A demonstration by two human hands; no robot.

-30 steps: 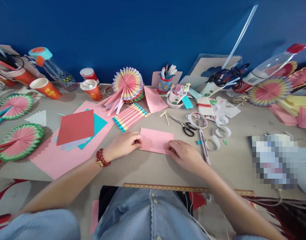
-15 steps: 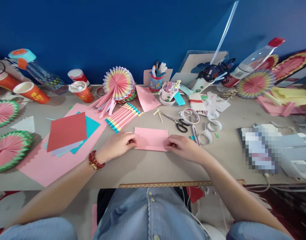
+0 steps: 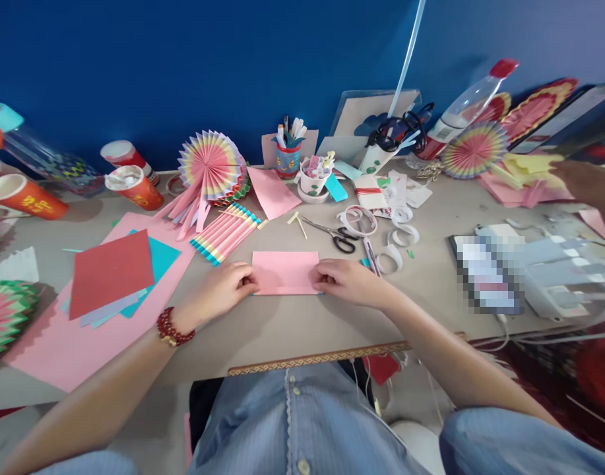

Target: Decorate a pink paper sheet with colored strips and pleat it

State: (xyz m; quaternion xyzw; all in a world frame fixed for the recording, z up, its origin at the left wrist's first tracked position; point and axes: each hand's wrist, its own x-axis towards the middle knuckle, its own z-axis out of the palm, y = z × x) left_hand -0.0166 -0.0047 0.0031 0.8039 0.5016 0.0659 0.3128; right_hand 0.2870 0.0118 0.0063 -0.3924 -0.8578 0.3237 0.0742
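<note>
A pink paper rectangle (image 3: pixel 285 272) lies on the grey table in front of me, with a thin blue line showing at its lower corners. My left hand (image 3: pixel 227 288) has its curled fingers closed on the paper's left edge. At the right edge, my right hand (image 3: pixel 342 281) pinches the paper in the same way. Behind my left hand rests a pleated pink strip with yellow and blue ends (image 3: pixel 225 232). Black-handled scissors (image 3: pixel 342 243) and a small pale yellow piece (image 3: pixel 298 221) lie beyond the paper.
Stacked coloured sheets (image 3: pixel 111 272) lie left. Paper cups (image 3: pixel 134 188), a folded fan (image 3: pixel 208 165) and a pen holder (image 3: pixel 288 160) stand behind. Tape rolls (image 3: pixel 357 221), a cutter (image 3: pixel 371 256) and a phone (image 3: pixel 486 274) are right. Another person's hand (image 3: pixel 586 188) is at far right.
The view has shifted a little to the right. Both hands still hold the pink paper's ends. The other person's hand at far right now reaches further in, near the yellow paper.
</note>
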